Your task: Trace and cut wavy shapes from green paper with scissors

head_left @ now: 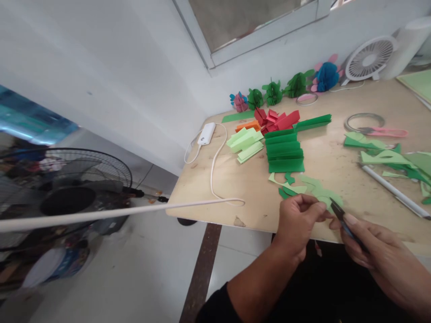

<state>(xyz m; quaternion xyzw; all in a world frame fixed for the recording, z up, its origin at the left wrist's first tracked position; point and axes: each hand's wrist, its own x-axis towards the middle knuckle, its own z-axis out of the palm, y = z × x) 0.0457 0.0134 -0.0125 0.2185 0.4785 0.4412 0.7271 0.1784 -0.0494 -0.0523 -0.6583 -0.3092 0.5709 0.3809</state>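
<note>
My left hand (299, 222) is closed with thumb and fingertips pinching a light green paper cutout (319, 190) near the table's front edge. Wrapped around small dark-bladed scissors (337, 209), my right hand (373, 246) is just to the right. The pointed tip lies against the right part of the cutout, and the fingers hide most of the handle. Beside my left hand lie light and dark green paper scraps (286, 179). Behind them sits a stack of folded dark green paper (284, 152).
Folded red (278, 121), orange (247, 126) and light green paper (245, 142) lies mid-table. Paper figures (273, 92) and a small white fan (369, 59) stand by the wall. Green offcuts (387, 157), a tape roll (363, 120) and a white stick (395, 192) are right. A white cable (134, 214) crosses leftward.
</note>
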